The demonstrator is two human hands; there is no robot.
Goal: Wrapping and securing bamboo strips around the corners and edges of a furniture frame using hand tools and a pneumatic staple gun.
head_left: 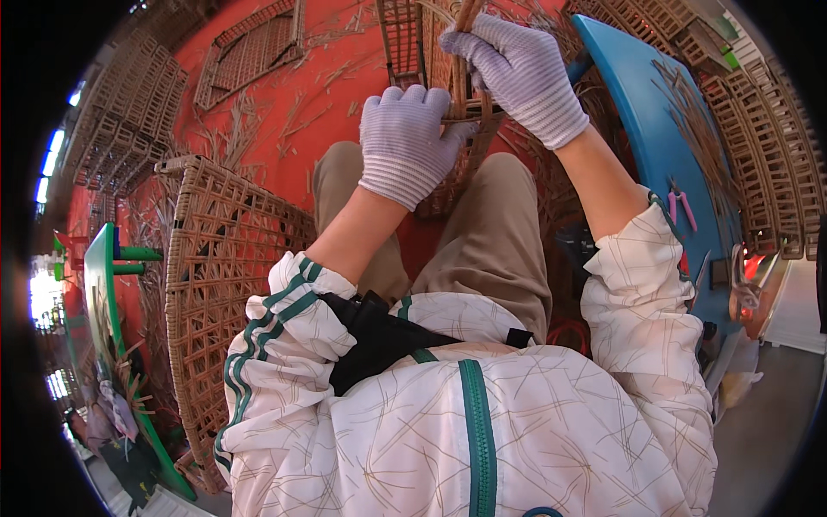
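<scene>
A brown woven wicker piece stands between my knees, reaching up to the top of the view. My left hand, in a pale striped knit glove, is closed around its edge at mid height. Higher up, my right hand, gloved the same way, pinches a thin brown rattan strip that rises out of the weave. Both forearms are bare below rolled white sleeves with green trim. The lower part of the wicker piece is hidden behind my legs.
A large woven wicker panel leans at my left. More wicker frames are stacked at the far left and along the right. A blue table carries pink-handled pliers. Loose strands litter the red floor.
</scene>
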